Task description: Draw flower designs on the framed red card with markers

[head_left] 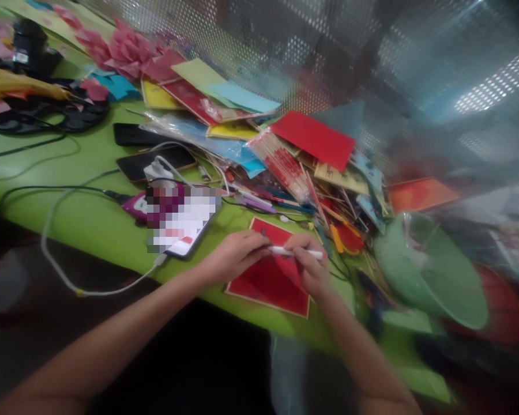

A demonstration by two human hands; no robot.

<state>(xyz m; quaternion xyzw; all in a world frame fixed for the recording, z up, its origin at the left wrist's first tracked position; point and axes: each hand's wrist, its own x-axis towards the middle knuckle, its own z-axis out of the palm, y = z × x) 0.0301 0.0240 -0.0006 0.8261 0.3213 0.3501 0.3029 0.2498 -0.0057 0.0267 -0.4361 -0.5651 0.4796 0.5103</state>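
A white pen (282,251) lies crosswise between my two hands over a red card (277,285) with a pale border. My left hand (240,253) pinches the pen's left end. Further along the barrel, my right hand (309,265) is closed around it, and the pen's right end sticks out past the fingers. The card lies flat on the green table under both hands, partly hidden by them. A small dark mark shows on its upper part. Whether the pen is capped I cannot tell.
Left of my hands a lit phone (190,225) is plugged into a white cable (47,230) looping over the table edge. Beyond lie a purple power strip (136,208), packed sticks (281,158) and coloured papers. A green bowl (428,271) stands tilted at right.
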